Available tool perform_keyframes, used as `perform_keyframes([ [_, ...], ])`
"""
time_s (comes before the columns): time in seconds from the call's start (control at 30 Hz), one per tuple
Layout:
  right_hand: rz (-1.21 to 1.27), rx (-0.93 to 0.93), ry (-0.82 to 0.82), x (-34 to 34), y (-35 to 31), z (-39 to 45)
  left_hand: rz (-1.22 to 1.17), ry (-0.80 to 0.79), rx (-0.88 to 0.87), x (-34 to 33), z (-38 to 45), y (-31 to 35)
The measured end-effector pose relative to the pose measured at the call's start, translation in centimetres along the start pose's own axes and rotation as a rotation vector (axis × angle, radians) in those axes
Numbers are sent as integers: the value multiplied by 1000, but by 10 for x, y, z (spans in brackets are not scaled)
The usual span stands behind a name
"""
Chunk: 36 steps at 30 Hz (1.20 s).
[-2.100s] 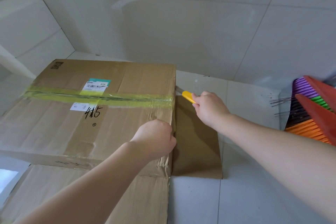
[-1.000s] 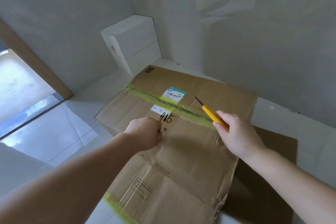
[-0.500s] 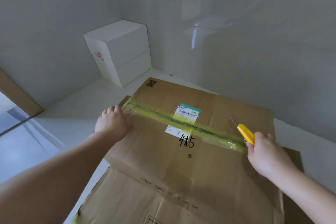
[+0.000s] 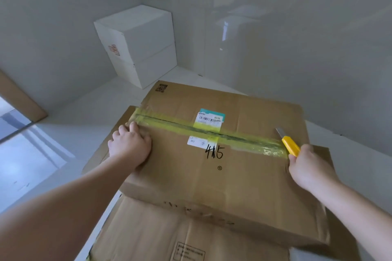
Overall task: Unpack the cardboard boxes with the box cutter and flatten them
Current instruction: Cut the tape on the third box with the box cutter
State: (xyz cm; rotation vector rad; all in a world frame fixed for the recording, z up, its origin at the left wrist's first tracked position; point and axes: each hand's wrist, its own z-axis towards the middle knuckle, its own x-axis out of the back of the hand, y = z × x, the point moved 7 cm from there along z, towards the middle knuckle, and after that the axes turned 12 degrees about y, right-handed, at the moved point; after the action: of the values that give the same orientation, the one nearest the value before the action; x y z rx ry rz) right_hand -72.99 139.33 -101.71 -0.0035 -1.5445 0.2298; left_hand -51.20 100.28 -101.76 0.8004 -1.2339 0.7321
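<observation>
A large brown cardboard box point(image 4: 239, 178) lies on the floor, sealed across its top by a strip of yellow tape point(image 4: 241, 139) with a dark seam down its middle. White labels and a handwritten "415" sit near the tape. My left hand point(image 4: 129, 146) presses flat on the box's left end, fingers touching the tape's left end. My right hand point(image 4: 307, 170) grips a yellow box cutter point(image 4: 289, 144) at the tape's right end, its blade out and pointing up and away.
Flattened cardboard point(image 4: 161, 237) lies under the box toward me, and another sheet point(image 4: 324, 152) shows at its right. A white box point(image 4: 140, 44) stands in the far corner against the walls. A brown door frame point(image 4: 19, 97) and a glass panel are at left.
My left hand slid from the box's middle to its left end and stays pressed there. My right hand carried the cutter from the side of the box to the tape's right end.
</observation>
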Motion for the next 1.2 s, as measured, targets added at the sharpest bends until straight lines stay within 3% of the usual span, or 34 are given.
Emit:
perform_keyframes([
  [0.27, 27, 294, 34, -7, -88, 22, 52, -58, 241, 13, -44, -85],
  [0.57, -163, 551, 34, -9, -62, -37, 196, -123, 293, 8, -95, -84],
  [0.87, -72, 878, 119, 6, -58, -84, 243, -167, 381, 12, -160, -75],
  [1.0, -64, 938, 105, 13, -59, -106, 352, -104, 240, 22, -171, -64],
  [1.2, -49, 946, 108, 27, -31, -118, 342, 102, -8, 52, -112, -57],
])
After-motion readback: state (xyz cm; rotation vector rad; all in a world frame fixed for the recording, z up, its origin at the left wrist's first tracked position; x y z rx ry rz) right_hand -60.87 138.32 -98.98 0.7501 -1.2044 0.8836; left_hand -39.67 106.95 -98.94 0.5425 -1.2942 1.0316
